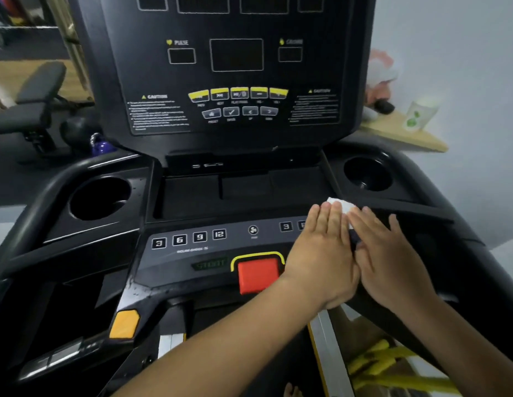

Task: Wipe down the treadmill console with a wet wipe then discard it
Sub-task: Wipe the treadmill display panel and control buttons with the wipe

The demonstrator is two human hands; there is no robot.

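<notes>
The black treadmill console (192,253) fills the view, with a row of number buttons, a fan button and a red stop button (258,275). A white wet wipe (345,206) lies on the right part of the button panel. My left hand (321,253) lies flat with straight fingers and presses the wipe down. My right hand (389,253) lies flat beside it, fingers straight, touching the wipe's right edge. Most of the wipe is hidden under the fingers.
Cup holders sit at the left (99,197) and right (367,173) of the console tray. A wooden shelf (401,136) with a paper cup (420,114) stands at the right. A weight bench (34,101) is at the left. Yellow objects (387,365) lie on the floor below.
</notes>
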